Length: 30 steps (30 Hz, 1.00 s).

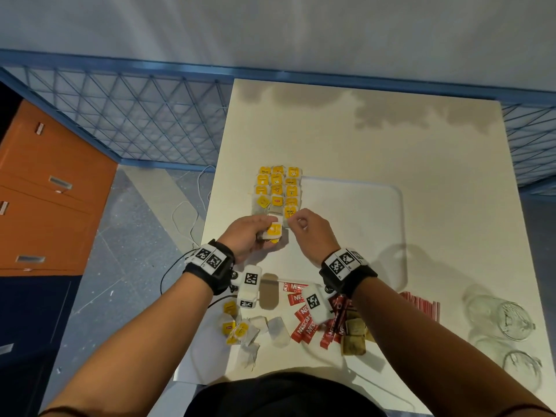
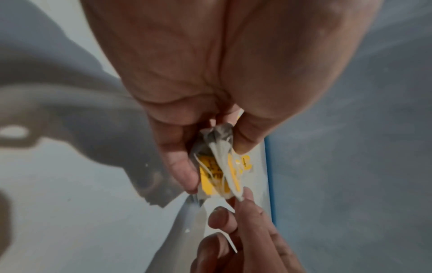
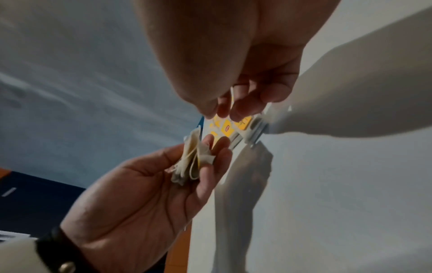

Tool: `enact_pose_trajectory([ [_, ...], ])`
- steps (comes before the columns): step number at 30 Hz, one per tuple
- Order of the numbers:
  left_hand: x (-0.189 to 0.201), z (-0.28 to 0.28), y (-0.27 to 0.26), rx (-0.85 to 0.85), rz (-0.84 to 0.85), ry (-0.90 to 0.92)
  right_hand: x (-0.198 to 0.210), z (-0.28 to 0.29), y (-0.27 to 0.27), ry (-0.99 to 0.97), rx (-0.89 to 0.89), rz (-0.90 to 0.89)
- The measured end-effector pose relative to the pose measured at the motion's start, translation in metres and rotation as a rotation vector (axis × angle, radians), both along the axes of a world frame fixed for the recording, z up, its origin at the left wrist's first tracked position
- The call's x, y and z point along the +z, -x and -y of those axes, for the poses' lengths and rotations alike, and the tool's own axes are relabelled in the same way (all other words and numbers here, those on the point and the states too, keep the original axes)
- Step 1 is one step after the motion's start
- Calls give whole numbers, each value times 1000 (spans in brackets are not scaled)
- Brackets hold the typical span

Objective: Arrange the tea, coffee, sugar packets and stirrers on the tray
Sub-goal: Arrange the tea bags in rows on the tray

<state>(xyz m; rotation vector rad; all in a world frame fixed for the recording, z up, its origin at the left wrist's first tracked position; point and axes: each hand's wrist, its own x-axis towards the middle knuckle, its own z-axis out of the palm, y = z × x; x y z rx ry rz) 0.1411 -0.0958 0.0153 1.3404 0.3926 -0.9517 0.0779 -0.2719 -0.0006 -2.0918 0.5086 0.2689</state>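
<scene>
Several tea bags (image 1: 272,231) sit clamped in the left hand (image 1: 243,236); right hand (image 1: 310,233) pinches one's edge beside it; tea-laying step; next, place it just beyond, extending rows on the tray (image 1: 361,212).

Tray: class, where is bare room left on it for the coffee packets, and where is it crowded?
The tray is bare right of the tea bag rows, out to its right rim. Its left edge is crowded: rows, left hand gripping tea bags, right hand.

Tea bags (image 1: 278,188): white, yellow tags. Coffee sachets (image 1: 304,322): red, white lettering. Tray (image 1: 361,206): white. Cabinet (image 1: 45,191): orange.
</scene>
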Motion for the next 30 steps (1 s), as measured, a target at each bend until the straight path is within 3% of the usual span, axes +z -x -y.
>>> enact_pose_trajectory([
  [8, -1, -12, 17, -90, 123, 35, 21, -20, 24, -148, 44, 82],
  [14, 5, -14, 29, -90, 115, 35, 22, -24, 35, -72, 71, 93],
  [21, 9, -16, 39, -161, 227, -49, 26, -16, 34, -49, 58, 94],
  [30, 8, -18, 37, -5, 230, -85, 27, -17, 35, -100, 34, 92],
])
